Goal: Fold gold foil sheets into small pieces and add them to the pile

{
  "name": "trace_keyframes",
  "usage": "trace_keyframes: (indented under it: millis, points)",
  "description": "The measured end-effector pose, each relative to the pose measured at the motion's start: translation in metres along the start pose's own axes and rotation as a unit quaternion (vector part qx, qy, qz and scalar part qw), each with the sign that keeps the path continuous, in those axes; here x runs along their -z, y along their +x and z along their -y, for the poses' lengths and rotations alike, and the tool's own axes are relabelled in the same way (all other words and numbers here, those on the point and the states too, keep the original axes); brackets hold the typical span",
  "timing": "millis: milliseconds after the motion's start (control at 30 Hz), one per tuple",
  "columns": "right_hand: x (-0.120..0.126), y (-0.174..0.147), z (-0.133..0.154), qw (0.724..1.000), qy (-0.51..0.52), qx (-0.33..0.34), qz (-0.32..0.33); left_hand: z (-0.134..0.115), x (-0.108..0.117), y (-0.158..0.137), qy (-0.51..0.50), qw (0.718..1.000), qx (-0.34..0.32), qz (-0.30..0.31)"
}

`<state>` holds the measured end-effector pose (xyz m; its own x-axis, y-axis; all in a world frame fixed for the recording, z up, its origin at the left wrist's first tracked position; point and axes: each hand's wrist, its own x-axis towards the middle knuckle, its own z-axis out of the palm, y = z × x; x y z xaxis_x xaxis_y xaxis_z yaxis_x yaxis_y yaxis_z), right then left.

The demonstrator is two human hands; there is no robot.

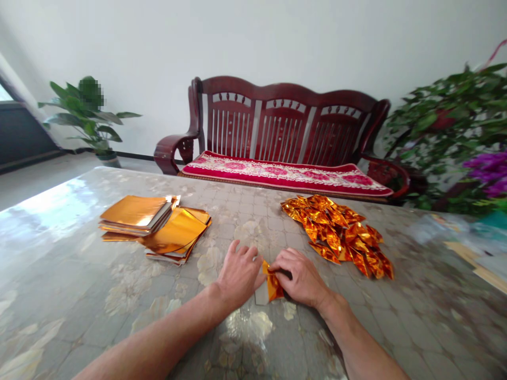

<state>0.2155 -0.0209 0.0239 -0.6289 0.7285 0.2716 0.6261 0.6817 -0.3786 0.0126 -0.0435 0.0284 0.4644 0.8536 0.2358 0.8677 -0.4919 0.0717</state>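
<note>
A small sheet of gold foil paper [274, 289], partly folded and showing its pale underside, lies on the table in front of me. My left hand [237, 274] rests at its left side, fingers spread, the thumb touching the paper. On the other side, my right hand [299, 277] is closed, with thumb and fingertips pinching the foil. The fingers hide part of the fold. To the left are stacks of flat gold foil paper [132, 211], the nearer one fanned out [174, 232]. A pile of folded gold foil pieces [328, 227] lies to the right, beyond my right hand.
The table [119, 327] has a glossy, flower-patterned cover. Clear plastic bags [439, 229] lie at its right edge. Behind it stands a dark wooden bench [285, 126] with a red and white cushion [277, 171]. Leafy plants [85, 119] stand on both sides.
</note>
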Motion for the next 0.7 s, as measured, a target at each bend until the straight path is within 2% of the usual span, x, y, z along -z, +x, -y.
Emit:
trace_keyframes:
  millis: [367, 500, 700]
  points:
    - [0.004, -0.001, 0.000, 0.998, -0.046, 0.026, 0.035, 0.002, -0.007, -0.005, 0.025, 1.000, -0.011, -0.002]
    - [0.006, 0.000, -0.003, 0.998, -0.034, 0.034, 0.042, 0.002, -0.007, -0.007, 0.033, 0.999, -0.019, 0.000]
    - [0.020, -0.003, -0.005, 0.996, 0.019, 0.027, 0.087, 0.003, -0.004, -0.008, 0.042, 0.999, -0.028, 0.002]
